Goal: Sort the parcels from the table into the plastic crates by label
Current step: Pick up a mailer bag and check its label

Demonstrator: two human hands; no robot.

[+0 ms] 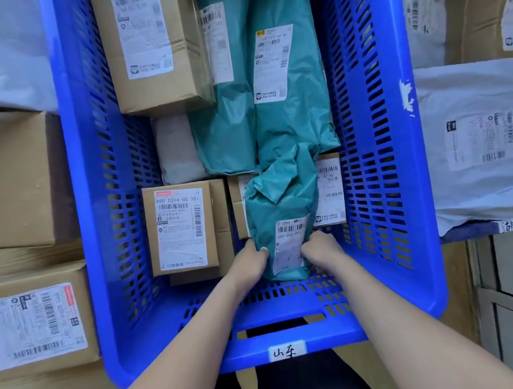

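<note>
Our left hand (252, 260) and right hand (319, 248) each grip the near end of one teal mailer bag (278, 204), which lies in the blue crate (379, 148). Beyond it we count two other teal mailers (293, 114), one pale pouch (176, 150) and at least three cardboard boxes (160, 85).

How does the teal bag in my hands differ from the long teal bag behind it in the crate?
The held teal bag is shorter and crumpled, its top folded over; the long teal bag is smoother. The left hand and right hand grip the held one's near end; the long one lies untouched. Both are teal mailers with white barcode labels in the blue crate.
</note>
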